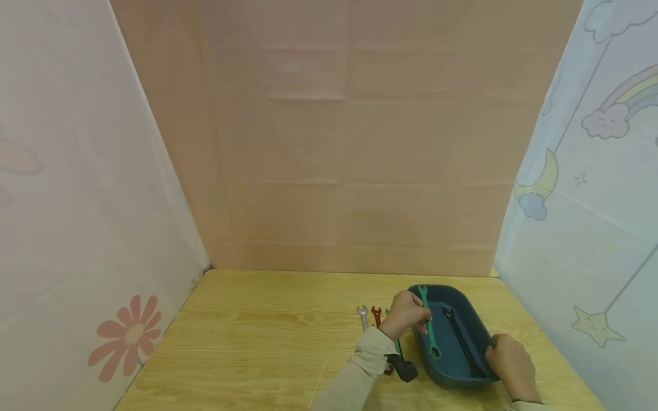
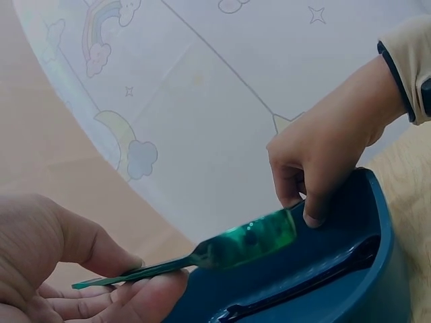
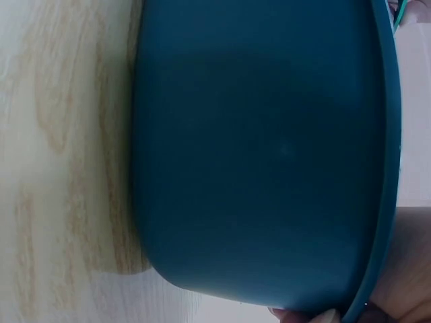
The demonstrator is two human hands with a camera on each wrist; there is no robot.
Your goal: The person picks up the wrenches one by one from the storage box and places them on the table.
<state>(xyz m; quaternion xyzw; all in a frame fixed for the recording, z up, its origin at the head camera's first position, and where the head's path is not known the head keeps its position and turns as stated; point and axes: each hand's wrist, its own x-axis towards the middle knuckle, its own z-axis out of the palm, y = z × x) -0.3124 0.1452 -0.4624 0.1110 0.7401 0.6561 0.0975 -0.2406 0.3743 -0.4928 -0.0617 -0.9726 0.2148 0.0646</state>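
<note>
Lining wooden table (image 1: 247, 342) (patterned sheets (image 1: 77, 200))

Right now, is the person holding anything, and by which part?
The left hand pinches the green wrench around mid-handle, above the blue tray. The right hand grips the tray's near right rim.

Light wood-grain table top (image 1: 257, 342) boxed in by a plain pink creased backdrop (image 1: 349, 142) at far, a pink flower-print sheet (image 1: 77, 228) on the left, a pale blue rainbow-and-cloud sheet (image 1: 591, 200) on the right, evenly lit.
</note>
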